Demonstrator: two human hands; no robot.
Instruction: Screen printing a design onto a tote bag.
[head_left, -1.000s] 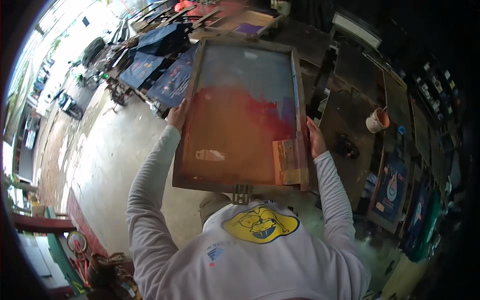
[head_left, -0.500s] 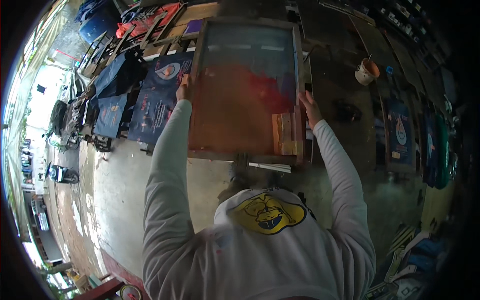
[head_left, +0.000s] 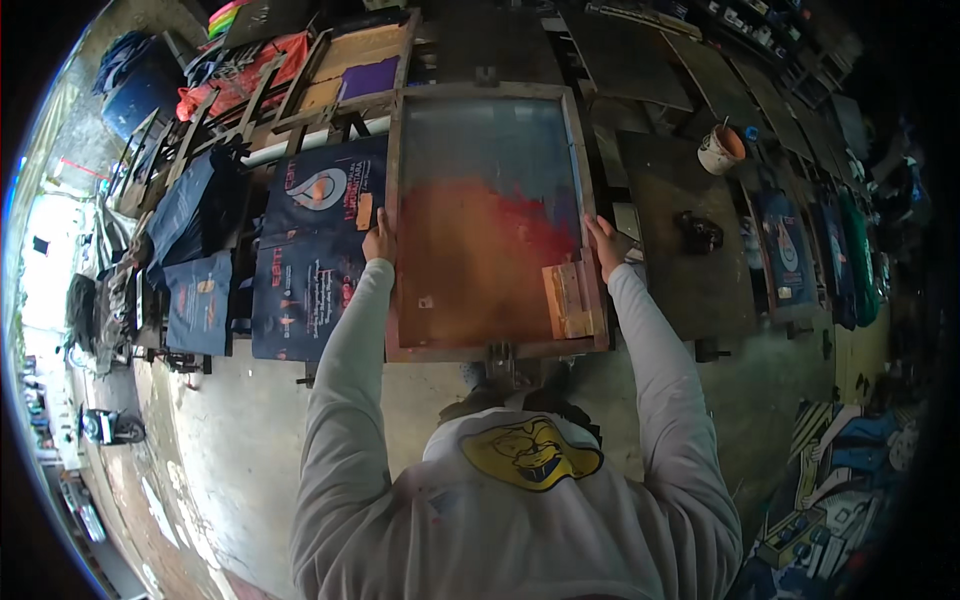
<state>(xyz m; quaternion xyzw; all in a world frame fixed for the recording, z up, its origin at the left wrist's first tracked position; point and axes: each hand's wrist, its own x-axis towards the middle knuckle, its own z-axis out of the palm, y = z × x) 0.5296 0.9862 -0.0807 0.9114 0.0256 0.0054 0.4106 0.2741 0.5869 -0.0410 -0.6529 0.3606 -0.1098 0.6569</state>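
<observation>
A wooden-framed printing screen (head_left: 397, 150) lies in front of me. Its mesh is smeared orange and red over the nearer part and greyish at the far end. My left hand (head_left: 379, 243) is closed on the left rail. On the opposite rail rests my right hand (head_left: 604, 245), fingers pointing forward along the wood and gripping its side. A wooden squeegee (head_left: 570, 301), stained with orange, lies inside the frame at its near right corner. Metal hinge-like fittings (head_left: 502, 354) show at the middle of the near edge. What lies beneath the screen is hidden.
Dark printed fabric panels (head_left: 320, 250) lie on a board to the left. On the right are a dark board (head_left: 690, 270) with a small black object (head_left: 699, 232), and an ink-stained bucket (head_left: 721, 150). Farther left stands a parked motorcycle (head_left: 112, 427).
The screen now sits lower in view and squarer to me, with both hands still on its side rails. My view has shifted, showing more of the boards on either side.
</observation>
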